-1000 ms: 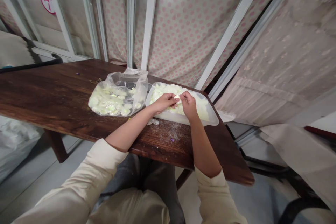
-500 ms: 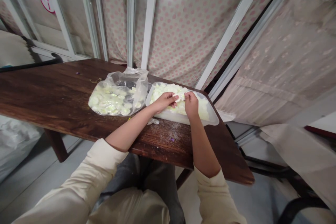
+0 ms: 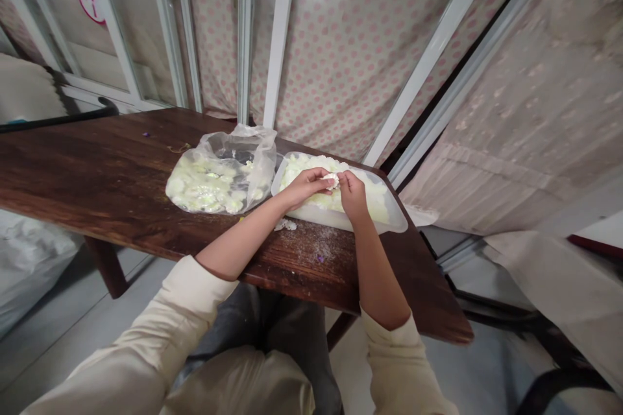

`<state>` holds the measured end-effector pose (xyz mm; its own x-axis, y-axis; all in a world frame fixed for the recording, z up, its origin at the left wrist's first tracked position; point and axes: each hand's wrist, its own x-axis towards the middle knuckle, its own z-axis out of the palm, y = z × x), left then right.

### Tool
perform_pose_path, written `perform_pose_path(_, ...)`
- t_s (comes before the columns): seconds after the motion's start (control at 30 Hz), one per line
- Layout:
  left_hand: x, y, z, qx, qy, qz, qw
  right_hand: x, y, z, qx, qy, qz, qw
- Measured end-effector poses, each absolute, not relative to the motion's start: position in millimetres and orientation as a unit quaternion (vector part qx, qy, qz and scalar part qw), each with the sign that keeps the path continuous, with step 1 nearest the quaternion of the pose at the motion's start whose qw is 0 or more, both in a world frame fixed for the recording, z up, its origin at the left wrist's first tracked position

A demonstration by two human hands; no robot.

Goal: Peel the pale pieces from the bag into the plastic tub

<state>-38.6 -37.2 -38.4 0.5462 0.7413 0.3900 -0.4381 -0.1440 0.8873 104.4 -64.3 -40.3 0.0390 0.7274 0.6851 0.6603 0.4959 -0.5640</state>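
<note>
Over a translucent plastic tub (image 3: 335, 217), a small white ruffled, flower-like piece (image 3: 332, 181) is pinched between the thumb and fingers of my left hand (image 3: 307, 187). My right hand (image 3: 354, 196) is closed at the right edge of the same piece, its fingertips pressed together there. Pale yellow-green and white pieces (image 3: 377, 201) of similar look fill the tub beneath both hands. To the left lies a clear plastic bag (image 3: 260, 142), its mouth loose, with more such pieces (image 3: 204, 185) inside.
The dark wooden table (image 3: 121, 175) carries white crumbs (image 3: 311, 246), a loose white scrap (image 3: 285, 225) and a purple bit (image 3: 320, 259) near its front edge. Framed panels with dotted curtain (image 3: 360, 58) stand close behind. A chair (image 3: 545, 331) is on the right, a whitish bag (image 3: 34, 266) at lower left.
My two hands have drawn slightly closer together around the white piece, which now shows less between them. The tub and bag stay put; the view has shifted a little.
</note>
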Motion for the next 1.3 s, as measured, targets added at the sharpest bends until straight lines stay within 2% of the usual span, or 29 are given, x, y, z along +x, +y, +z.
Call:
perform_pose_path(0.33, -39.6, -36.8, -38.1, 0.650, 0.149, 0.454, 0.591, 106.5, -60.2, -39.5, -0.488, -0.665, 0.134, 0.550)
perform_pose_path(0.53, -37.8, -34.1, -40.8, 0.647, 0.165, 0.450, 0.593, 106.5, -59.5, -40.4, -0.502, -0.669, 0.139, 0.531)
perform_pose_path(0.77, -37.6, -30.4, -43.6, 0.680, 0.105, 0.472, 0.551, 105.2, -62.9, -38.0, -0.461, -0.707, 0.132, 0.520)
perform_pose_path(0.97, -38.7, -31.5, -42.2, 0.699, 0.119, 0.469, 0.526, 113.1, -55.4, -43.0, -0.543, -0.586, 0.055, 0.599)
perform_pose_path(1.13, -38.3, -30.8, -43.4, 0.700, 0.118, 0.474, 0.521, 114.9, -53.6, -43.7, -0.507, -0.549, 0.050, 0.663)
perform_pose_path(1.3, -34.9, -26.3, -47.7, 0.672, 0.142, 0.517, 0.510, 108.4, -60.9, -38.7, -0.454, -0.617, 0.100, 0.634)
